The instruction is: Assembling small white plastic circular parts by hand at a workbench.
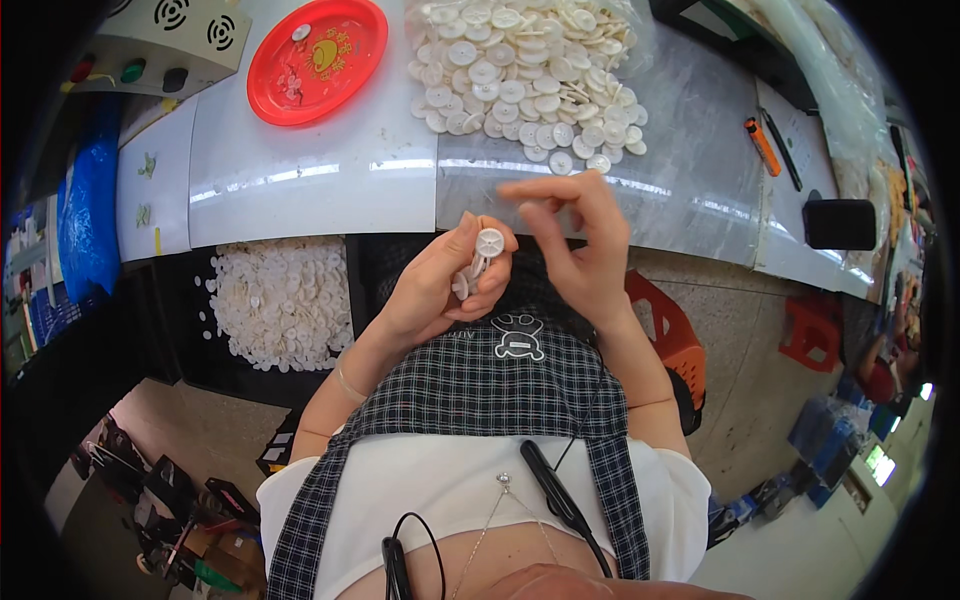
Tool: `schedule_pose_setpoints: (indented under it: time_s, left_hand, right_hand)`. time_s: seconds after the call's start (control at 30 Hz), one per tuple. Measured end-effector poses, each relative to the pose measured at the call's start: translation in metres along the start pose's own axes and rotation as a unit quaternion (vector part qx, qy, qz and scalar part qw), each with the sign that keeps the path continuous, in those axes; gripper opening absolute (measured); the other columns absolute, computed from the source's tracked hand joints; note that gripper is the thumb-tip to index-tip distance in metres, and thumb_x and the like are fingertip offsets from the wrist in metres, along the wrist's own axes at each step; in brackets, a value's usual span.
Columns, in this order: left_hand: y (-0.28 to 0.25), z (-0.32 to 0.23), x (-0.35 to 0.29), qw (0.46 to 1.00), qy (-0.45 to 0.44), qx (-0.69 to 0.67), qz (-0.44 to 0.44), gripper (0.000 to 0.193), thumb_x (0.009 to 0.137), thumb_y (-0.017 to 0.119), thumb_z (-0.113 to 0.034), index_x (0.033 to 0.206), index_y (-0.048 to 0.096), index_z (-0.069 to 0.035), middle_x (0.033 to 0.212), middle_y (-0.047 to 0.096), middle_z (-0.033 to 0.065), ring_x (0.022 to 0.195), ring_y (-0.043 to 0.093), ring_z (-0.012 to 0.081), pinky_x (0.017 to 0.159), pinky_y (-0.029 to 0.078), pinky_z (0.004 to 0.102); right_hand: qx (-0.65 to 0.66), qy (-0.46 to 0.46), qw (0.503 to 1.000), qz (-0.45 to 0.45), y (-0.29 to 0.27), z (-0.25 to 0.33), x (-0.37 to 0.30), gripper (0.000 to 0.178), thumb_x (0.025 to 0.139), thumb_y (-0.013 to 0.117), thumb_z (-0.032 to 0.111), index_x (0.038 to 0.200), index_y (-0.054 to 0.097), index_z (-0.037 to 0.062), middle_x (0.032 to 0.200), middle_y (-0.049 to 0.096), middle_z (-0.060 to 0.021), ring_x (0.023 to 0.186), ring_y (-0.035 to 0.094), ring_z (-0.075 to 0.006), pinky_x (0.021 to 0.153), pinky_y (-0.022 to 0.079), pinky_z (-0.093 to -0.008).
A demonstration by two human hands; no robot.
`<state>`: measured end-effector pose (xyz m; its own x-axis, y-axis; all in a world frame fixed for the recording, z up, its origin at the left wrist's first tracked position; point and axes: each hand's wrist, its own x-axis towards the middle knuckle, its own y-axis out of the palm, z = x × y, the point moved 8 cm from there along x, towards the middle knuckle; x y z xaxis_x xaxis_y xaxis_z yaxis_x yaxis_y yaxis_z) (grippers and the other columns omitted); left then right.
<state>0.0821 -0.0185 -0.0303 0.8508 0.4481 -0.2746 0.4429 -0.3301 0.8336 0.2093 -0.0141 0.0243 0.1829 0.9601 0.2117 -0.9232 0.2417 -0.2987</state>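
Several small white plastic wheels (489,243) are held in the curled fingers of my left hand (436,272), in front of my apron. One wheel faces up with its spokes showing; others lie lower in the palm, partly hidden by the fingers. My right hand (592,238) hovers just to the right, thumb and fingers apart, with nothing visible between them. Beyond it, a large heap of white plastic wheels (540,85) spreads over the table, partly on a clear plastic bag (640,35).
A red plate (268,72) with small bits sits at the far left. Below the table edge, a black bin (185,350) holds many white discs (280,305). An orange cutter (762,147), a black pen (782,150) and a dark phone (839,224) lie right. A red stool (670,335) stands underneath.
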Motion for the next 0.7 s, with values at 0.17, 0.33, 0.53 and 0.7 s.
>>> schedule_pose_setpoints:
  time_s: [0.17, 0.33, 0.53, 0.7]
  left_hand:
    - [0.000, -0.001, 0.000, 0.998, -0.011, -0.056, -0.008, 0.047, 0.106, 0.025, -0.044, 0.106, 0.050, -0.005, 0.073, 0.048, 0.0016, 0.051, 0.036, 0.0054, 0.039, 0.028, 0.0165]
    - [-0.001, -0.001, -0.001, 0.999, -0.006, -0.046, -0.018, 0.045, 0.106, 0.026, -0.043, 0.107, 0.051, -0.006, 0.073, 0.048, 0.0016, 0.052, 0.037, 0.0053, 0.039, 0.028, 0.0168]
    - [-0.002, -0.004, 0.000, 0.999, 0.033, 0.036, -0.016, 0.041, 0.106, 0.029, -0.040, 0.110, 0.050, -0.005, 0.073, 0.049, 0.0015, 0.051, 0.036, 0.0043, 0.040, 0.027, 0.0172]
    - [0.000, -0.005, 0.000, 0.997, 0.044, 0.064, -0.014, 0.041, 0.106, 0.030, -0.040, 0.111, 0.050, -0.005, 0.073, 0.049, 0.0016, 0.051, 0.037, 0.0035, 0.040, 0.027, 0.0170]
  right_hand:
    - [-0.309, -0.127, 0.940, -0.075, -0.019, 0.004, -0.005, 0.023, 0.076, 0.076, 0.006, 0.097, 0.068, 0.0075, 0.107, 0.069, -0.0040, 0.088, 0.059, -0.0223, 0.073, 0.048, -0.0313]
    - [-0.282, -0.164, 0.945, -0.019, -0.012, 0.002, -0.022, 0.029, 0.070, 0.079, 0.008, 0.097, 0.069, 0.0089, 0.108, 0.068, -0.0026, 0.091, 0.061, -0.0221, 0.078, 0.050, -0.0333]
    - [-0.249, -0.233, 0.939, 0.027, -0.003, 0.004, -0.034, 0.027, 0.067, 0.078, 0.001, 0.091, 0.069, 0.0076, 0.100, 0.070, -0.0025, 0.085, 0.064, -0.0210, 0.072, 0.052, -0.0298]
    - [-0.143, -0.153, 0.978, -0.004, -0.009, -0.001, -0.025, 0.021, 0.073, 0.075, -0.005, 0.090, 0.068, 0.0044, 0.097, 0.070, -0.0063, 0.079, 0.066, -0.0194, 0.069, 0.052, -0.0272]
